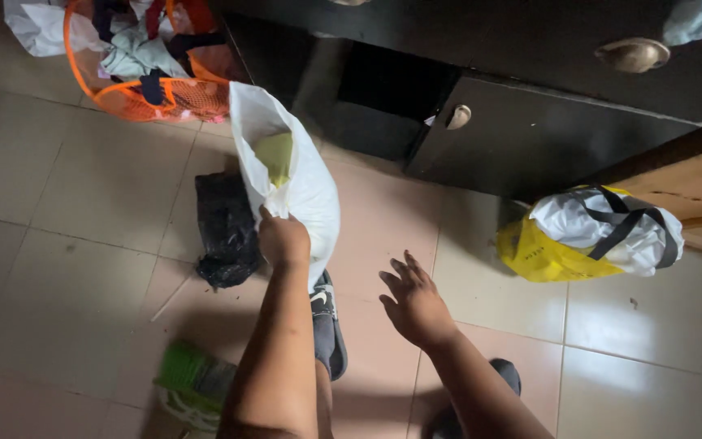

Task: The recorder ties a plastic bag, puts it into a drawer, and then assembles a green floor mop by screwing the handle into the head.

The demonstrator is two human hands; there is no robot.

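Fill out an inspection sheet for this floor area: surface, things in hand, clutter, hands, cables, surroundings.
Surface: tiled floor, pinkish-beige, with small marks.
Things in hand: white plastic bag, open at the top, something yellow-green inside.
Clutter: black plastic bag on the floor beside it; yellow bag with black straps, stuffed with white material; orange mesh basket of clothes; green and white item, blurred; dark slipper.
Hands: left hand grips the white bag's edge; right hand open, fingers spread, holding nothing.
Cables: nothing seen.
Surroundings: dark cabinet with round knobs, one door ajar; wooden furniture edge at right.
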